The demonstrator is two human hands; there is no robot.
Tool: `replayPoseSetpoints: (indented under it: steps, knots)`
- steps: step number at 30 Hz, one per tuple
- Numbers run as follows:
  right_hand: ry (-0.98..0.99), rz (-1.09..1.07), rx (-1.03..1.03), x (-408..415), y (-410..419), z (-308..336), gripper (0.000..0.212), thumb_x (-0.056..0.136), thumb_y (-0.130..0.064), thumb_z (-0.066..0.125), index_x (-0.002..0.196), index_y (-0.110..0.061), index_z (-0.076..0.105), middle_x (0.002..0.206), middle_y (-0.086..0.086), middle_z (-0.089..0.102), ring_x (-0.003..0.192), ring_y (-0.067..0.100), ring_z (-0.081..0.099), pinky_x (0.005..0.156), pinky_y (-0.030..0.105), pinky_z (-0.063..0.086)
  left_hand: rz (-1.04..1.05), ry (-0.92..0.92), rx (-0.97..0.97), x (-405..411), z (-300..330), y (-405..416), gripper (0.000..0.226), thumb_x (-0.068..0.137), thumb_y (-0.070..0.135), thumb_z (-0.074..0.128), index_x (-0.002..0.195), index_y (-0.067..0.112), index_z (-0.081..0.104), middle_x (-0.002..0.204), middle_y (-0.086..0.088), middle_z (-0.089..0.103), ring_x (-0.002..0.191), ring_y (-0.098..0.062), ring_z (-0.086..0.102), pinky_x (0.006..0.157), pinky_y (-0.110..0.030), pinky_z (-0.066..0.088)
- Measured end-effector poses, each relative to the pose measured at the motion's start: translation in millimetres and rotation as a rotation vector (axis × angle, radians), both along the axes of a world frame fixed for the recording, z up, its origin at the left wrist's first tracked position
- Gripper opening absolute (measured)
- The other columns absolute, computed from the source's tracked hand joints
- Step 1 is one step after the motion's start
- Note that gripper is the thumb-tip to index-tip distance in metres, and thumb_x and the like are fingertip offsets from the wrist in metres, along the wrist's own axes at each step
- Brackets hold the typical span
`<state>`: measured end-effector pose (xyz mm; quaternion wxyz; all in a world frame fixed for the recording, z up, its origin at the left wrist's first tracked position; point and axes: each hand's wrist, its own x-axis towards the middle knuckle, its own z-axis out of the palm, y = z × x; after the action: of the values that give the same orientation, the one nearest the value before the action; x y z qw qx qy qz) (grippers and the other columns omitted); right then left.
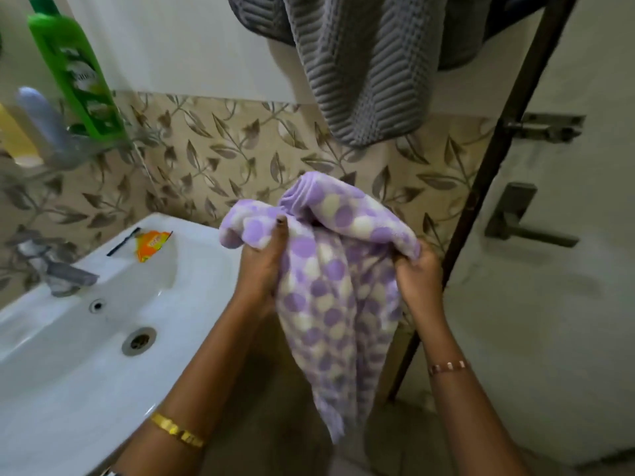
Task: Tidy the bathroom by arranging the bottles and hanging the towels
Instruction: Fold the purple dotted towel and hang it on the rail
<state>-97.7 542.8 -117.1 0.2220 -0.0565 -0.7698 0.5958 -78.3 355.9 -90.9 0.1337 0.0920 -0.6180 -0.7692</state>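
Two hands gripping spotted towel (330, 290): left hand (259, 266) and right hand (417, 274) clenched on bunched top edge. Hanging step underway; next: spread, drape beside grey towel (364, 70).

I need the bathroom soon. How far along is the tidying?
Done, by the look of it: a grey towel hangs above, and the green bottle stands with others on the wall shelf. In hand: the left hand and right hand both grip the bunched purple dotted towel, not yet hung. Left: an orange sachet on the sink rim.
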Motion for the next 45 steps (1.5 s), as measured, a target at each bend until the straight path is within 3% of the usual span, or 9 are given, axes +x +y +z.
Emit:
replayPoseSetpoints:
  steps: [4, 9, 13, 15, 20, 25, 35, 41, 45]
  knots:
    - [-0.076, -0.024, -0.005, 0.4, 5.4, -19.8, 0.018, 0.087, -0.013, 0.049, 0.100, -0.007, 0.061, 0.088, 0.000, 0.058, 0.081, 0.017, 0.053, 0.059, 0.016, 0.031, -0.085, -0.043, 0.121, 27.2, -11.2, -25.2, 0.041, 0.084, 0.049, 0.052, 0.104, 0.015, 0.058, 0.107, -0.007, 0.066, 0.098, -0.019, 0.066, 0.082, -0.036, 0.054]
    - [-0.232, 0.085, 0.053, 4.9, -8.7, -39.3, 0.021, 0.089, -0.027, 0.048, 0.097, -0.014, 0.063, 0.089, 0.002, 0.064, 0.081, 0.022, 0.057, 0.068, 0.028, 0.038, -0.089, -0.122, 0.239, 44.0, -10.0, -29.5, 0.023, 0.089, 0.037, 0.048, 0.082, 0.017, 0.057, 0.058, 0.007, 0.071, 0.056, -0.009, 0.069, 0.053, -0.022, 0.054]
    - [-0.288, 0.152, 0.127, 4.1, -15.6, -33.5, 0.007, 0.085, -0.019, 0.057, 0.081, -0.013, 0.059, 0.082, 0.005, 0.059, 0.077, 0.021, 0.054, 0.066, 0.025, 0.036, -0.184, -0.015, 0.380, 53.1, 1.8, -34.2, 0.025, 0.077, 0.024, 0.055, 0.092, 0.004, 0.056, 0.076, -0.010, 0.065, 0.078, -0.024, 0.063, 0.077, -0.032, 0.050]
    - [-0.284, 0.233, 0.111, 4.9, -22.3, -20.8, 0.019, 0.081, -0.014, 0.062, 0.100, -0.016, 0.061, 0.098, 0.000, 0.056, 0.092, 0.015, 0.052, 0.077, 0.023, 0.038, -0.225, -0.037, 0.358, 51.3, 8.1, -36.7, 0.023, 0.068, 0.016, 0.054, 0.086, 0.003, 0.060, 0.078, -0.011, 0.060, 0.080, -0.025, 0.058, 0.081, -0.036, 0.044]
    - [-0.152, 0.648, 0.089, 14.8, -46.3, 18.5, 0.054, 0.077, 0.000, 0.060, 0.120, -0.032, 0.053, 0.129, -0.005, 0.053, 0.106, -0.004, 0.052, 0.081, 0.013, 0.045, -0.424, -0.289, 0.089, 60.8, 8.3, -18.9, 0.016, 0.048, 0.007, 0.049, 0.035, 0.011, 0.058, 0.039, 0.002, 0.054, 0.039, -0.011, 0.051, 0.046, -0.016, 0.043]
    - [-0.186, 0.773, -0.085, 35.1, -54.5, 22.7, 0.043, 0.083, 0.010, 0.049, 0.089, -0.030, 0.065, 0.080, -0.018, 0.073, 0.078, -0.005, 0.065, 0.065, 0.012, 0.052, -0.521, -0.292, 0.129, 54.0, -0.3, -28.8, 0.018, 0.034, 0.012, 0.061, 0.052, 0.010, 0.066, 0.050, -0.003, 0.062, 0.053, -0.016, 0.058, 0.056, -0.022, 0.048]
    - [-0.170, 0.548, 0.001, 62.0, -60.3, 3.3, 0.008, 0.083, -0.005, 0.062, 0.087, -0.011, 0.065, 0.083, 0.018, 0.063, 0.074, 0.015, 0.056, 0.061, 0.015, 0.049, -0.400, -0.195, 0.248, 41.8, -16.2, -59.5, 0.040, 0.038, 0.032, 0.067, 0.073, 0.013, 0.067, 0.060, -0.002, 0.069, 0.061, -0.019, 0.065, 0.063, -0.033, 0.049]
    - [-0.100, 0.533, -0.052, 69.4, -70.7, -1.7, 0.021, 0.091, -0.004, 0.047, 0.082, -0.021, 0.055, 0.080, -0.003, 0.058, 0.069, -0.002, 0.054, 0.066, 0.014, 0.045, -0.588, 0.009, 0.059, 43.3, -7.8, -72.4, 0.038, 0.066, 0.003, 0.069, 0.102, 0.014, 0.062, 0.082, 0.001, 0.074, 0.078, -0.014, 0.069, 0.063, -0.023, 0.055]
    - [-0.028, 0.570, -0.062, 70.6, -79.8, -2.1, 0.027, 0.091, -0.002, 0.047, 0.080, -0.025, 0.056, 0.075, -0.010, 0.057, 0.063, -0.012, 0.054, 0.062, 0.006, 0.043, -0.474, 0.065, -0.357, 43.5, 0.1, -75.9, 0.019, 0.080, 0.004, 0.063, 0.095, 0.015, 0.065, 0.087, 0.000, 0.071, 0.081, -0.012, 0.065, 0.067, -0.015, 0.053]
